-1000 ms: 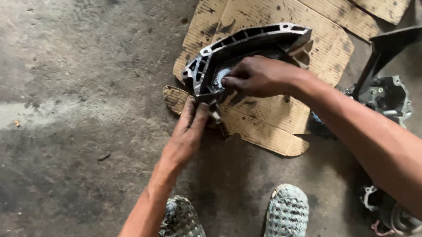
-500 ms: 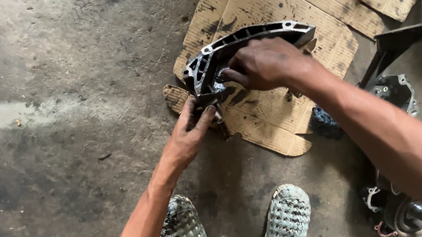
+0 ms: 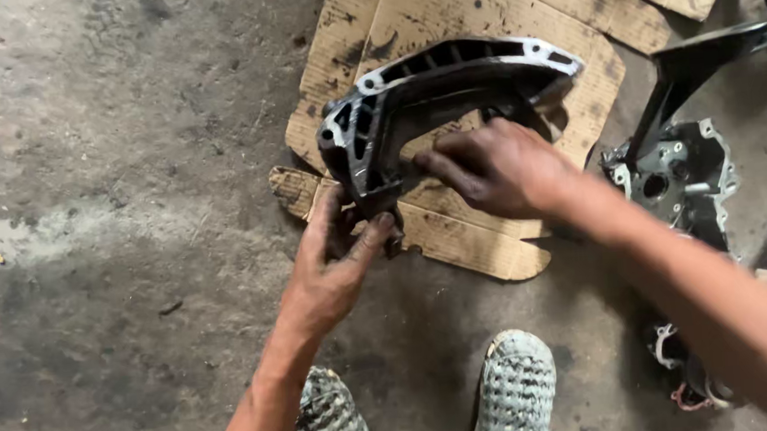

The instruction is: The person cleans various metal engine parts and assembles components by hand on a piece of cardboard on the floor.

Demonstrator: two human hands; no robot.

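A dark, greasy cast-metal engine cover (image 3: 446, 85), curved and ribbed, stands on edge over a stained sheet of cardboard (image 3: 442, 22). My left hand (image 3: 337, 259) grips the cover's lower end from below, fingers wrapped around its bottom corner. My right hand (image 3: 497, 167) reaches into the hollow inside of the cover, fingers curled against its inner face. Whether the right hand holds a small part is hidden by the fingers.
A grey metal engine casing (image 3: 682, 177) with a black bracket (image 3: 697, 63) lies to the right. More small parts (image 3: 691, 374) sit at the lower right. My two mesh shoes (image 3: 512, 386) are at the bottom, on stained concrete floor (image 3: 105, 217).
The cover has been turned and raised slightly. My right hand slid from its left end toward the middle, inside the hollow. My left hand keeps its grip at the lower end.
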